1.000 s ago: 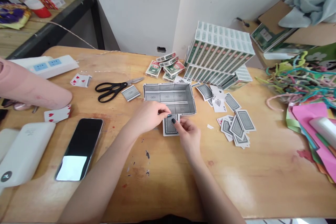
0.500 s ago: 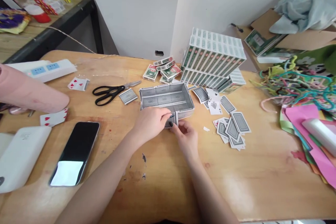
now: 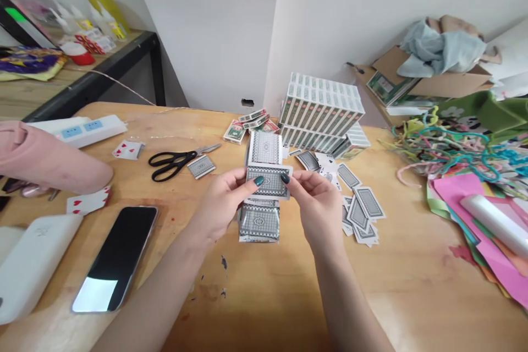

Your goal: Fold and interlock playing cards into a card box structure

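Between thumb and fingers, my left hand (image 3: 220,201) pinches the left end of a grey-backed playing card (image 3: 268,182). My right hand (image 3: 317,203) pinches the card's right end, so both hands are closed on it. The card lies crosswise over or against a long box made of playing cards (image 3: 259,224), which stretches away from me. Whether card and box touch, I cannot tell. Its middle is hidden behind the card and my fingers. To the left lie a folded playing card (image 3: 201,166) and black-handled scissors (image 3: 173,164).
Loose playing cards (image 3: 363,209) are scattered to the right. Stacked card packs (image 3: 322,113) stand behind them, with a few packs (image 3: 236,131) beside. A phone (image 3: 117,258), white power bank (image 3: 37,267), pink bottle (image 3: 53,159) and power strip (image 3: 91,129) sit left. Yarn (image 3: 445,148) and coloured sheets (image 3: 474,214) lie right.
The card box has turned from lying sideways to pointing away from me. My right hand has moved up and outward, and both hands now hold a card across the box.
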`<action>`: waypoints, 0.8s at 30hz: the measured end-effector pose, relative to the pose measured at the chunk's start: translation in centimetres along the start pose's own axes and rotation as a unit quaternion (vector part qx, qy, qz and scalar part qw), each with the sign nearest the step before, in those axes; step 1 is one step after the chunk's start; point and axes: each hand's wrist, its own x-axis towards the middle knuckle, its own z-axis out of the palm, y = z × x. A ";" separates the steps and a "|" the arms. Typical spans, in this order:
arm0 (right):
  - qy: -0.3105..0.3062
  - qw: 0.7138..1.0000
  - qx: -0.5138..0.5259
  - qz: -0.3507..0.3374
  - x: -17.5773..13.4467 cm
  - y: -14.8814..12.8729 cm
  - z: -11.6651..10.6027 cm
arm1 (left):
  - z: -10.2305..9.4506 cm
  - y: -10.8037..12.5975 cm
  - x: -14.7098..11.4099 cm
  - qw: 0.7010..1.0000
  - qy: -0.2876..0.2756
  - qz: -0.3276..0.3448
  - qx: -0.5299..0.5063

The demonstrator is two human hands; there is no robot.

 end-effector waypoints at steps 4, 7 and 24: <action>-0.064 0.998 -0.022 0.021 1.0 -0.2 0.2 | -0.2 -0.4 0.3 0.999 0.041 -0.017 -0.025; -0.098 0.994 -0.018 0.045 1.4 -0.4 0.2 | -0.1 -0.5 0.2 0.997 0.064 -0.003 -0.037; -0.168 0.984 -0.021 0.047 0.4 -1.3 0.1 | 1.5 -0.1 -1.0 0.992 0.103 0.044 -0.061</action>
